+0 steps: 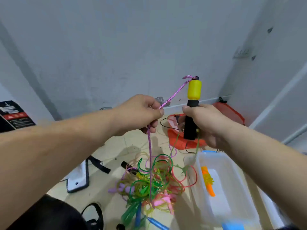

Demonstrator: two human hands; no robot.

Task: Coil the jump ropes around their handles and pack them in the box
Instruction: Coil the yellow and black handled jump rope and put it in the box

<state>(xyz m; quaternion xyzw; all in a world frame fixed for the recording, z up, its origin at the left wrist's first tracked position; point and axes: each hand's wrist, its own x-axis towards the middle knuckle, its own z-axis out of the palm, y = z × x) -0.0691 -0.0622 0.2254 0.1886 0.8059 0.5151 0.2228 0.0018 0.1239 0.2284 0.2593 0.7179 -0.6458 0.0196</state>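
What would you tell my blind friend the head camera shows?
A person's right hand grips an upright jump-rope handle, black foam with a yellow plastic top, while the left hand pinches its pink braided cord. Below, tangled colourful ropes lie on the floor beside a clear plastic box.

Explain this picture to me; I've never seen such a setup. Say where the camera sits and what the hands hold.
One camera, worn on a person's head, looks down at their bare hands; there is no machine. The right hand grips a black foam handle with a yellow plastic cap, upright. The left hand pinches the pink braided rope that runs from its top. Below, on the pale tiled floor, lies a tangle of coloured jump ropes. Beside it stands a clear plastic box holding one orange-handled coiled rope.
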